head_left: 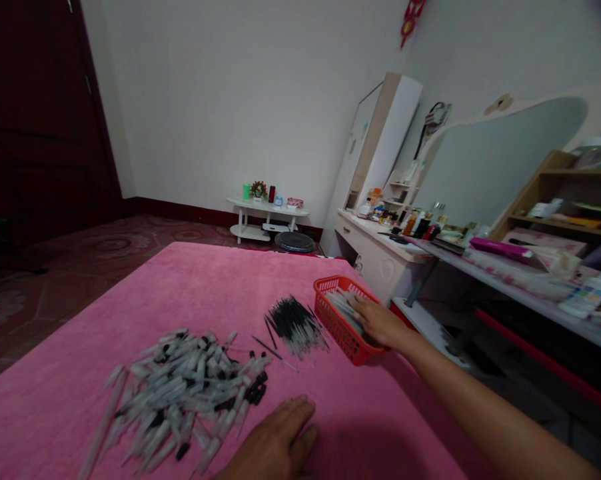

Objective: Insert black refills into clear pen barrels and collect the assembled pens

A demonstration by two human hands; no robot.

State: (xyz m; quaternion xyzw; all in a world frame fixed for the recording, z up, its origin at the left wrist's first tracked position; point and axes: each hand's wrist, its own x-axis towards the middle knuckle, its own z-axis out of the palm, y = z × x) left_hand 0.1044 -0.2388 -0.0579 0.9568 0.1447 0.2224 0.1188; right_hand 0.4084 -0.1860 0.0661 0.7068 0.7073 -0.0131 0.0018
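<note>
A pink cloth (200, 280) covers the table in front of me. My left hand (280, 440) rests on it near the front edge, fingers stretched out and holding nothing. To its left spreads a loose heap of translucent barrels and caps (185, 387), some with black ends. My right hand (378, 323) reaches into a red plastic basket (335, 327), its fingers extended over the long translucent pen-like sticks (343, 303) inside. Blur hides whether it touches them. Between the hands lies a pile of thin black-and-clear refills (295, 327), with a few stray ones beside it.
A dressing table (380, 243) with a mirror and many bottles stands at the right, beside a cluttered side shelf (510, 267). Beyond the pink-covered table, a low white stand (268, 208) holds small items by the wall. A dark door (35, 113) is at the left.
</note>
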